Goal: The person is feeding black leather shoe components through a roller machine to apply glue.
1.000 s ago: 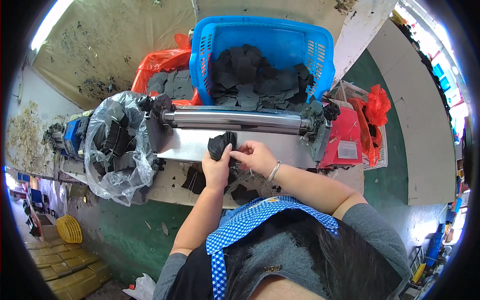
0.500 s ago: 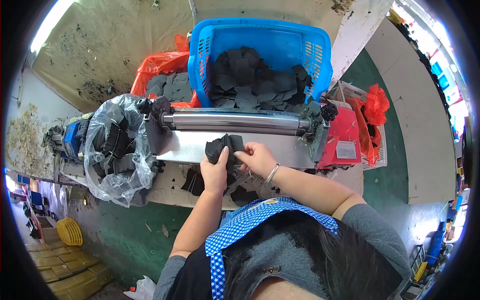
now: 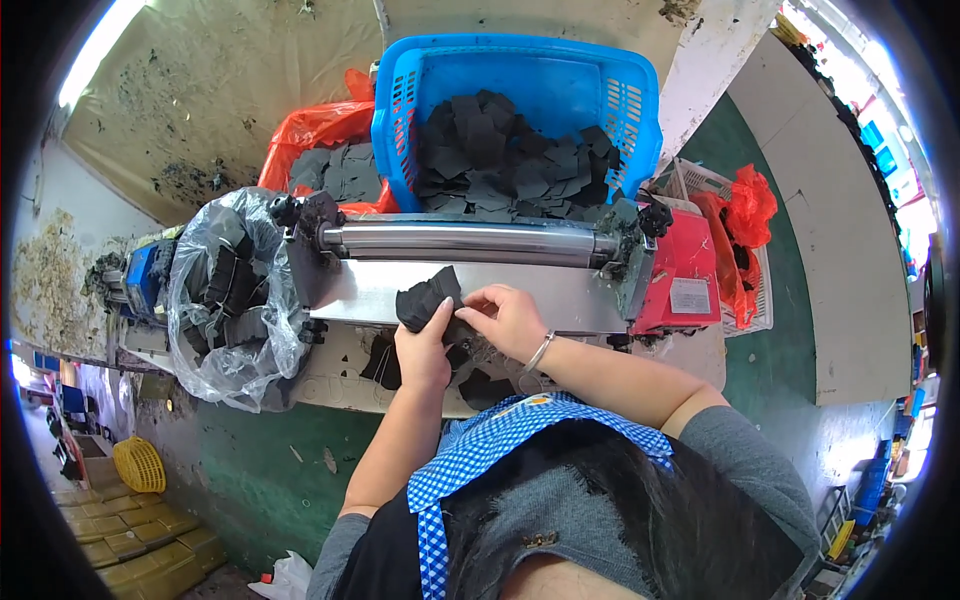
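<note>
Over the metal plate [image 3: 355, 290], holding black pieces [image 3: 428, 298]
Clasped in the left hand [image 3: 425, 350] under a pressing thumb; probably light, soft, bendable, best taken by the edges; at the right edge, close to the right hand [image 3: 512, 318], unclear whether pinched there too

A pale worktable [image 3: 325, 388] is spanning the middle of the view and carrying a roller machine [image 3: 470, 240], which is standing across it with two dark end mounts and a red housing on the right. Along the table's near strip, black scraps [image 3: 486, 388] are lying loose below the machine's metal plate. Behind the rollers, a blue basket [image 3: 520, 75] is standing, its base hidden. Below, a green floor [image 3: 260, 450] is showing, and a white plastic bag [image 3: 290, 576] is lying low in the view.
</note>
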`<state>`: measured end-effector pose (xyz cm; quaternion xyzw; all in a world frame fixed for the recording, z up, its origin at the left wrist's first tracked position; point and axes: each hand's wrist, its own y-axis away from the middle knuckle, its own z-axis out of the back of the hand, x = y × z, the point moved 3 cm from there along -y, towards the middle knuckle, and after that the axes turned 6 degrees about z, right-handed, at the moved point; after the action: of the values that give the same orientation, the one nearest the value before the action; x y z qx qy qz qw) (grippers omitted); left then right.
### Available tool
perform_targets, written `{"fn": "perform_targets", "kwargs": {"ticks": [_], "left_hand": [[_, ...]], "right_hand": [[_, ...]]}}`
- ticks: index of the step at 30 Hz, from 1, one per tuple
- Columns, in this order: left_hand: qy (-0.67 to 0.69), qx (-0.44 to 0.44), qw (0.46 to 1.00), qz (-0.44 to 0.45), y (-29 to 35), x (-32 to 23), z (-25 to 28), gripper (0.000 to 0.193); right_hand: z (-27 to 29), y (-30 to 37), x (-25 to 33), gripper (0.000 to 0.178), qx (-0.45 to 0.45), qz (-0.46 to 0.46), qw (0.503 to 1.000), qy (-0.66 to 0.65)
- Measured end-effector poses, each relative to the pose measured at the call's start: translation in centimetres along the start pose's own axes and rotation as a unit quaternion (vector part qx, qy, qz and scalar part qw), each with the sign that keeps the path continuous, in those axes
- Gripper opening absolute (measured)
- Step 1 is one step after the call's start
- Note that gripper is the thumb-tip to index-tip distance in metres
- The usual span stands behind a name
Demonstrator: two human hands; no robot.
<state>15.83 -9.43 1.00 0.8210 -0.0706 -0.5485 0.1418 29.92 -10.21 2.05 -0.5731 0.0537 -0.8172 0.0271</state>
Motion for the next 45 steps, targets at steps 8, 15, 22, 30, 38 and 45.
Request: {"fn": "perform_targets", "kwargs": {"ticks": [8,15,22,30,38,45], "left_hand": [[0.156,0.057,0.960,0.224,0.1,0.8,0.3,0.025],[0.073,0.005,0.996,0.044,-0.3,0.1,1.2,0.023],[0.012,-0.038,0.997,-0.069,-0.8,-1.7,2.4,0.027],[0.039,-0.025,0.998,-0.034,0.7,-1.4,4.1,0.028],[0.049,0.035,0.998,-0.004,0.8,-1.6,1.9,0.027],[0.045,0.063,0.997,0.002,1.4,-0.4,1.1,0.027]], "right_hand": [[-0.2,1.0,0.9,0.030,0.027,0.036,0.999,-0.014],[-1.2,0.3,-2.8,0.028,0.079,-0.189,0.952,-0.228],[2.1,-1.4,-3.2,0.026,-0.124,-0.353,0.837,-0.399],[18.6,-0.8,7.6,0.048,-0.185,0.200,0.755,0.596],[25.1,-1.8,2.4,0.047,0.023,0.183,0.840,0.511],[24.4,-1.7,0.8,0.043,-0.073,0.036,0.849,0.522]]}}
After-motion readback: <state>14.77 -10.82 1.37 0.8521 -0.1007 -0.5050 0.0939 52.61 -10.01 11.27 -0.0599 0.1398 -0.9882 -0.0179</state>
